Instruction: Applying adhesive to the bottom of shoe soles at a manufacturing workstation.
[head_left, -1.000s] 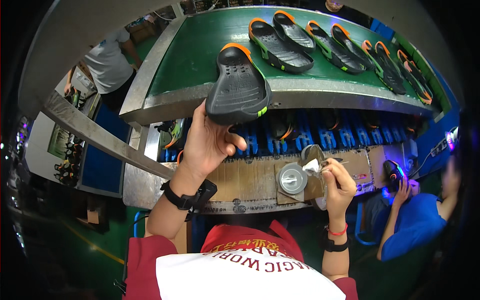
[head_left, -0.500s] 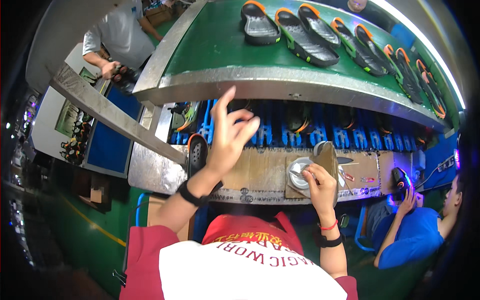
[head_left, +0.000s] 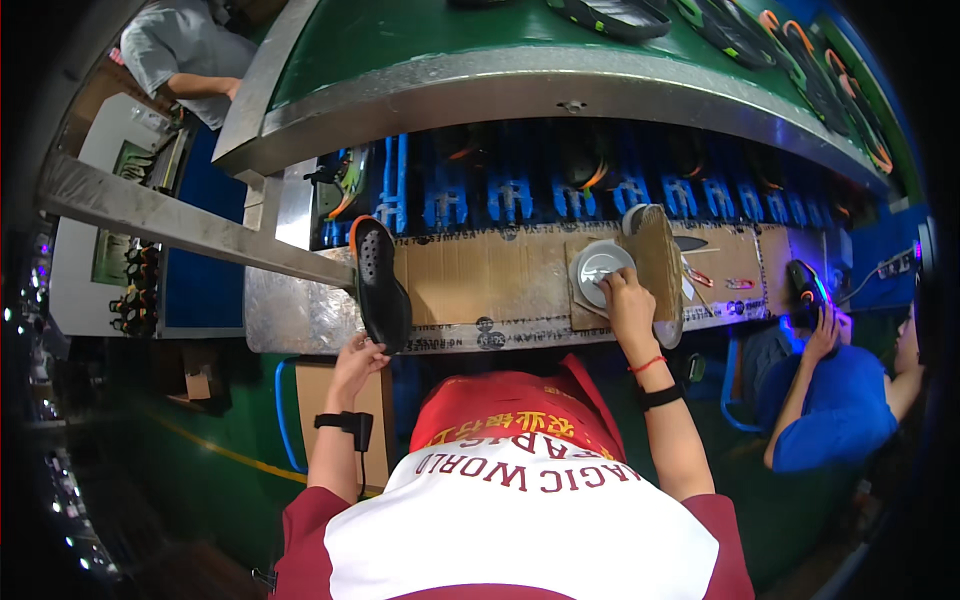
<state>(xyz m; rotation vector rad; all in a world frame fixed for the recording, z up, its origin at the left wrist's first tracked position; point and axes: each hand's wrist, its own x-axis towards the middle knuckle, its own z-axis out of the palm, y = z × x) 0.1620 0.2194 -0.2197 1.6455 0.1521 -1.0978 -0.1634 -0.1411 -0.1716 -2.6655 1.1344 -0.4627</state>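
Note:
My left hand (head_left: 356,364) is closed at the near tip of a black shoe sole (head_left: 384,290) with an orange edge at its far end. The sole stands at a slant at the left end of the bench, with small holes on its upper part. My right hand (head_left: 629,304) reaches over a white bowl (head_left: 606,262), its fingertips pinched together inside the rim. Anything between those fingertips is too small to make out. Under the bowl lies a piece of cardboard (head_left: 580,312).
A cardboard-covered bench (head_left: 470,275) spans the front, with an upright cardboard piece (head_left: 655,262) and red-handled tools (head_left: 697,275) right of the bowl. Blue racks (head_left: 510,200) stand behind. Above runs a metal-edged green conveyor (head_left: 420,50) with soles. A co-worker in blue (head_left: 830,410) sits at right.
My left hand has come down from above the bench to the near end of the sole. My right hand has dipped into the bowl. The view has tilted downward.

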